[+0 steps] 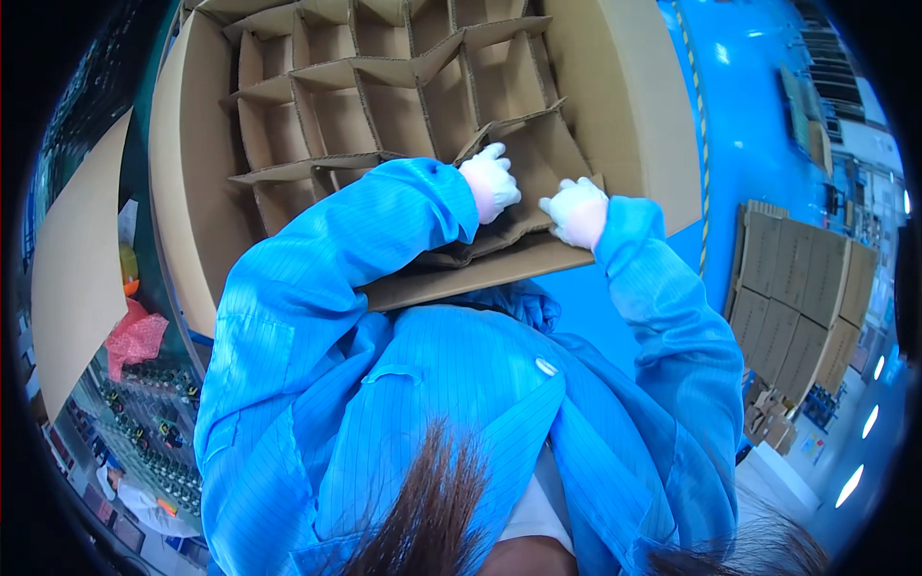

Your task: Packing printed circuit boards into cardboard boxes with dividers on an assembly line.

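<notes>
A large open cardboard box [663,106] stands in front of me, with a grid of interlocking cardboard dividers [394,108] inside. The cells in the far and left part stand upright and square. At the near right the divider strips are bent and uneven. My left hand [490,182], in a white glove, reaches across to this corner, its fingers closed on a divider strip. To its right, my white-gloved right hand [579,213] has its fingers curled at the near divider edge, just inside the box wall. Its fingertips partly hide the cardboard there.
At the left, a flat cardboard sheet [77,259] stands beside pink bubble wrap [136,336] and several green circuit boards [154,422]. Stacked brown cartons [792,288] stand at the right on the blue floor [740,96]. A yellow-black striped line [704,144] runs past the box.
</notes>
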The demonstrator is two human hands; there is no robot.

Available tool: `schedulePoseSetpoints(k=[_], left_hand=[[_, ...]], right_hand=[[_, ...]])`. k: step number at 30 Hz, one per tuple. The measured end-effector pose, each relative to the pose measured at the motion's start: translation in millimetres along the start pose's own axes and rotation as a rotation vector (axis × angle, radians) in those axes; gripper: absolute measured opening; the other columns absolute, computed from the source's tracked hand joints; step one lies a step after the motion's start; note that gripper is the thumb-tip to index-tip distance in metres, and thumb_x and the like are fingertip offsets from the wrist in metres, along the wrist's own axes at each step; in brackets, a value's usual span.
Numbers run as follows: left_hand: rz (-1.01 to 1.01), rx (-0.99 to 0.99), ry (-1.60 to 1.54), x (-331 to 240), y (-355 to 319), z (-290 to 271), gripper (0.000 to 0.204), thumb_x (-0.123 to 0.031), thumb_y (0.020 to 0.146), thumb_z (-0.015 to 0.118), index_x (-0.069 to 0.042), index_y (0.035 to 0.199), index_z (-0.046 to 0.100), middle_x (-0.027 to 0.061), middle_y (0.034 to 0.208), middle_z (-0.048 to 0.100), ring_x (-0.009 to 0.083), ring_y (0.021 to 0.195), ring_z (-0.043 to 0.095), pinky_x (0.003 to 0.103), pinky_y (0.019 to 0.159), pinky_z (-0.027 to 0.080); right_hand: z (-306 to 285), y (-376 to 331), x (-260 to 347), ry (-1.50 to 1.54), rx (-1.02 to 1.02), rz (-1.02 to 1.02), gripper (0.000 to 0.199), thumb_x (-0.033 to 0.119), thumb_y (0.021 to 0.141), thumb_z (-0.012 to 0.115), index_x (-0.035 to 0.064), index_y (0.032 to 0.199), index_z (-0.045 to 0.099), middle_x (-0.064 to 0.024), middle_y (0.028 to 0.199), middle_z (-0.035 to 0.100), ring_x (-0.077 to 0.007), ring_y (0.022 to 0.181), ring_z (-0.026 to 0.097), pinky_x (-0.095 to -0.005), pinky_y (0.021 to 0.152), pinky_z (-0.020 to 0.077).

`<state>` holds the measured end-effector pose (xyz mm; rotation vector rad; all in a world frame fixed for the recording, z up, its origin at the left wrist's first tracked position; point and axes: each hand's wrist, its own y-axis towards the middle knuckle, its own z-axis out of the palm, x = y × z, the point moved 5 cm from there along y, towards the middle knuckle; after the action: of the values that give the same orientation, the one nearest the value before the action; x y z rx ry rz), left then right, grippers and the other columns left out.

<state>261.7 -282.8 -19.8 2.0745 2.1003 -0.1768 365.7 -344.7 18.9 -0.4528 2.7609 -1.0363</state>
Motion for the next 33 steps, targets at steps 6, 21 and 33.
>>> schedulePoseSetpoints(k=[6, 21, 33], left_hand=[[-0.199, 0.209, -0.243, -21.9, 21.1, -33.7, 0.04, -0.043, 0.08, 0.042, -0.009, 0.084, 0.064, 0.0097, 0.079, 0.065, 0.027, 0.078, 0.057, 0.043, 0.087, 0.031], [-0.398, 0.171, -0.557, 9.0, 84.6, 2.1, 0.044, -0.027, 0.081, 0.047, -0.015, 0.122, 0.041, 0.016, 0.097, 0.062, 0.036, 0.087, 0.059, 0.043, 0.074, 0.046], [-0.236, 0.17, -0.31, 13.5, 68.7, 12.9, 0.03, -0.029, 0.079, 0.053, -0.014, 0.105, 0.052, 0.0157, 0.089, 0.061, 0.0351, 0.081, 0.059, 0.043, 0.071, 0.047]], right_hand=[[-31.3, -54.8, -40.7, -0.206, -0.431, 0.039, 0.024, 0.012, 0.069, 0.06, 0.0052, 0.091, 0.056, -0.014, 0.094, 0.057, -0.0285, 0.098, 0.053, -0.0401, 0.081, 0.0414], [2.6, 1.8, -41.1, -0.309, -0.061, -0.099, 0.011, 0.012, 0.071, 0.053, 0.007, 0.073, 0.062, -0.0125, 0.075, 0.059, -0.028, 0.072, 0.051, -0.04, 0.063, 0.0442], [-16.4, -17.0, -43.8, -0.274, 0.018, -0.11, 0.01, 0.013, 0.071, 0.055, 0.0093, 0.074, 0.063, -0.008, 0.077, 0.061, -0.0258, 0.076, 0.053, -0.0368, 0.07, 0.0421]])
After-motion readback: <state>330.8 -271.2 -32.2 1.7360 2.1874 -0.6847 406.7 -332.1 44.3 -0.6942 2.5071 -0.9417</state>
